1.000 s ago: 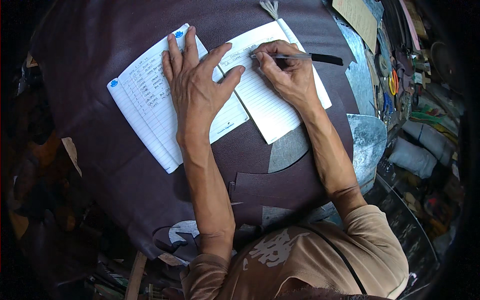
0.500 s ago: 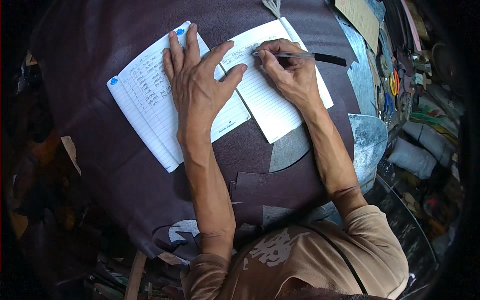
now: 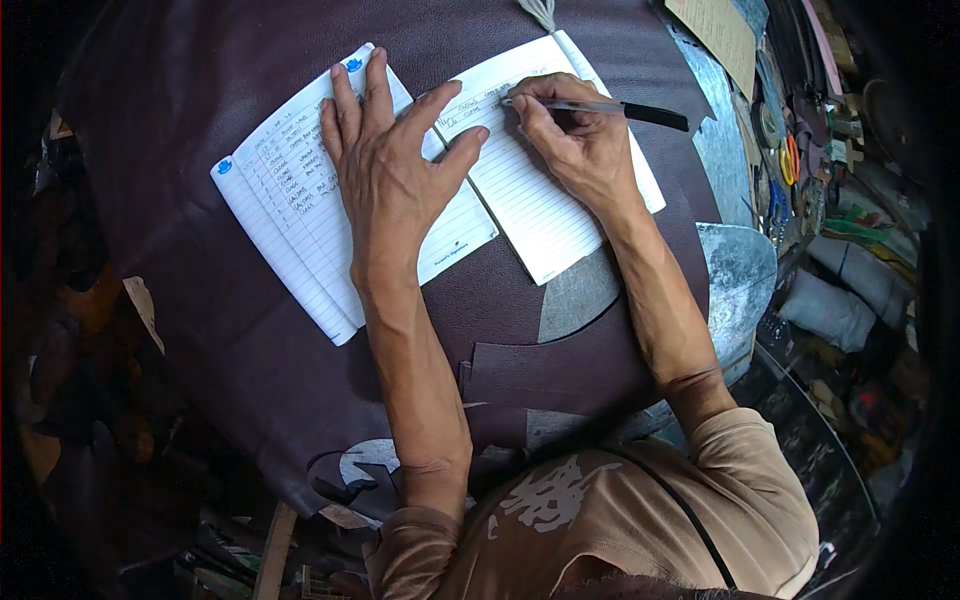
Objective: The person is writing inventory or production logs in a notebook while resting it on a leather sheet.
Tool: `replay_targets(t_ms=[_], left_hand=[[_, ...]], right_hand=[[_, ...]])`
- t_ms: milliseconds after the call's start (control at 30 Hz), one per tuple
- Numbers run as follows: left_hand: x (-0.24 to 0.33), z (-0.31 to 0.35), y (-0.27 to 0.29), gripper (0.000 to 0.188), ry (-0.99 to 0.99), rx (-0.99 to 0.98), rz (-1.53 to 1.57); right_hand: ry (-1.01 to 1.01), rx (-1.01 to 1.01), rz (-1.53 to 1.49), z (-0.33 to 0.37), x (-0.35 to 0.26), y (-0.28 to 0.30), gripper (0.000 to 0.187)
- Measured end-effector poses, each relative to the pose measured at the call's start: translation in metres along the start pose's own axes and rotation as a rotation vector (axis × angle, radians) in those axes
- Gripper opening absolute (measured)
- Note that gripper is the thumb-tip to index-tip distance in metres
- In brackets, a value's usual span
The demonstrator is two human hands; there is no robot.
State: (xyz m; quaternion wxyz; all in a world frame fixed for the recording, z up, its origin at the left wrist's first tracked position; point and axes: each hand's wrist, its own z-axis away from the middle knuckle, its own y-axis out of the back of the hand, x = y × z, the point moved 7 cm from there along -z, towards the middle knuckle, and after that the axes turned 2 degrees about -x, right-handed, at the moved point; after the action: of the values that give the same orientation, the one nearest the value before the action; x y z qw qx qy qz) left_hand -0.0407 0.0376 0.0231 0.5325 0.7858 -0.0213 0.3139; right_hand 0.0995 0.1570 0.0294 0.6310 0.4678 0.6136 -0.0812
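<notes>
A ruled notebook (image 3: 285,240) lies spread on dark brown leather, with handwriting on both of its pages. My left hand (image 3: 392,180) rests over the left page and the fold, fingers and thumb spread, holding nothing. In my right hand (image 3: 578,150) is a clear pen with a black cap on its back end (image 3: 655,116). My fingers pinch it near the tip, which touches the upper part of the right page by a line of writing. The palm covers some of that page's right side.
The leather sheet (image 3: 420,360) covers most of the work surface, with cut edges toward me. A grey metal surface (image 3: 735,280) shows beyond it on the right. Farther right are orange-handled scissors (image 3: 790,160), a cardboard piece (image 3: 715,40) and stacked scraps. Grey string (image 3: 540,12) lies above the notebook.
The pen tip has shifted very slightly along the writing on the right page. My left hand keeps its place on the notebook, and the whole view has drifted a little.
</notes>
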Motion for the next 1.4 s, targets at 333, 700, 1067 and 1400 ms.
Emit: replay_targets(t_ms=[333, 700, 1067, 1400], left_hand=[[0.000, -0.002, 0.003, 0.049, 0.000, -0.010, -0.006], [0.005, -0.004, 0.002, 0.049, 0.029, -0.046, 0.009], [0.001, -0.003, 0.001, 0.049, 0.045, -0.058, 0.009], [0.002, -0.003, 0.000, 0.050, 0.042, -0.042, 0.018]], right_hand=[[0.003, 0.056, -0.055, 0.001, -0.002, 0.008, 0.022], [-0.105, 0.058, -0.131, -0.002, 0.007, 0.021, 0.022], [-0.177, -0.055, -0.041, 0.002, 0.007, 0.013, 0.017], [-0.002, -0.010, -0.029, 0.000, 0.004, 0.010, 0.025]])
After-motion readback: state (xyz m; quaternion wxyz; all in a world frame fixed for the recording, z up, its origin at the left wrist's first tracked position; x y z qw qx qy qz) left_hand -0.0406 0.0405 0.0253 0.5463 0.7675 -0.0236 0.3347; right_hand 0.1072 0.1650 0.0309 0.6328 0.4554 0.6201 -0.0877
